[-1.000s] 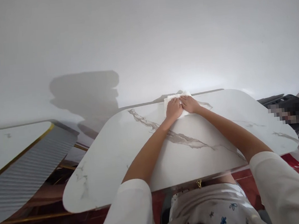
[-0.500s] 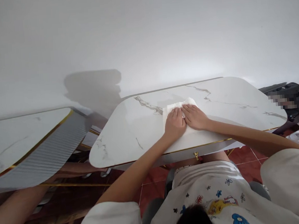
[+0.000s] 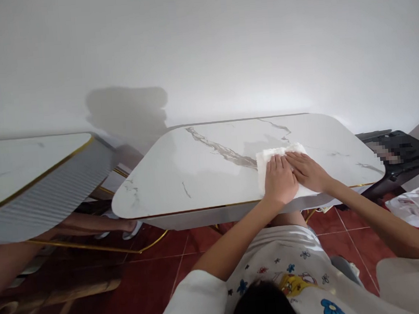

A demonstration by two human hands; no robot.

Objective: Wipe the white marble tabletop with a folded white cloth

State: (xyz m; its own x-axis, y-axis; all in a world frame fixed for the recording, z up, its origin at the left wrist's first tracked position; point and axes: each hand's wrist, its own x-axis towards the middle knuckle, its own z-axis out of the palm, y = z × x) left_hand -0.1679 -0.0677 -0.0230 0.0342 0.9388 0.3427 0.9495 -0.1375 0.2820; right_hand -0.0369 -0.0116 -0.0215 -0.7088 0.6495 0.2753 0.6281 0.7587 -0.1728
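A white cloth or paper towel point(image 3: 264, 168), folded and soft-looking, lies on a white marble-patterned tabletop point(image 3: 160, 180), right of its middle and near the front edge. My left hand point(image 3: 281, 178) rests flat on the towel, fingers pointing away from me. Angled in from the right, my right hand point(image 3: 309, 171) also presses flat on it, its fingertips meeting the left hand's fingers. Both hands are open, palms down, and do not grip the towel. Part of the towel is hidden under them. A long brown-grey vein runs across the tabletop to the towel's left edge.
A second marble-patterned table point(image 3: 25, 166) with a gold edge stands at left, another person's legs point(image 3: 87, 223) beneath it. A white wall point(image 3: 201, 56) rises behind. At right are a black case-like object point(image 3: 405, 161) and a white plastic bag point(image 3: 416, 208) on red floor tiles.
Both hands have slid the towel to the right across the tabletop and slightly nearer the front edge. More of the brown-grey vein shows. The camera view has shifted a little too.
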